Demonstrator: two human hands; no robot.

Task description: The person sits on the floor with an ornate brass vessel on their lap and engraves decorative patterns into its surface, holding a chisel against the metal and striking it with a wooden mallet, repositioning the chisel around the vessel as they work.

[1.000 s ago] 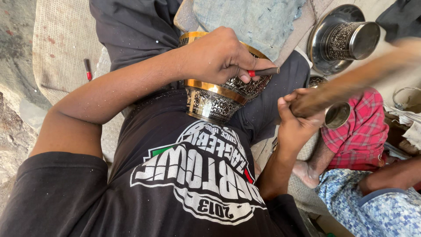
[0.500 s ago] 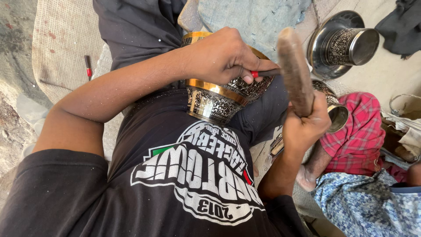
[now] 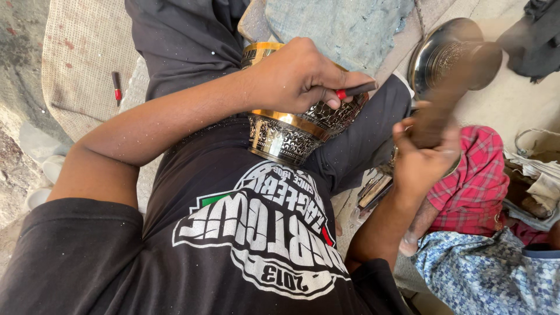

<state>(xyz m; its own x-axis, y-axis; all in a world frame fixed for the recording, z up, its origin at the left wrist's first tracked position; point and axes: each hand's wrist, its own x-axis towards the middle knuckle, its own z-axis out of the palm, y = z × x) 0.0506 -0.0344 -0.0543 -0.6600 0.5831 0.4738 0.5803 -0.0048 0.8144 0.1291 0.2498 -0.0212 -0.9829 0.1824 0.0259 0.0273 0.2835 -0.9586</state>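
Balancing that engraved brass vessel (image 3: 291,131) on the lap against the belly is the part that worries me. It's wedged between the black shirt (image 3: 233,233) and the dark trouser leg (image 3: 361,128), held down only by the left hand (image 3: 297,76), so a hard knock could tip it toward the cloth-covered ground (image 3: 344,23), and I'd guess the finished pattern dents easily.

The left hand is closed around a thin chisel with a red band (image 3: 353,90), tip pressed to the vessel's upper side. The right hand (image 3: 423,157) is wrapped tight around a wooden mallet (image 3: 461,76), which is blurred mid-swing. Those knuckles sit really close to the chisel head, so an off-line blow probably lands on fingers, or skids the tip and scars the pattern.

Someone else's leg in red plaid (image 3: 472,186) is just beside the swinging arm too, so there's not much elbow room. Another embossed metal vessel (image 3: 443,52) lies near the top right, right behind the mallet's path.

Compared with half a second ago, the mallet has gone from standing upright above the fist to leaning out toward the top right. The left hand and chisel haven't budged.
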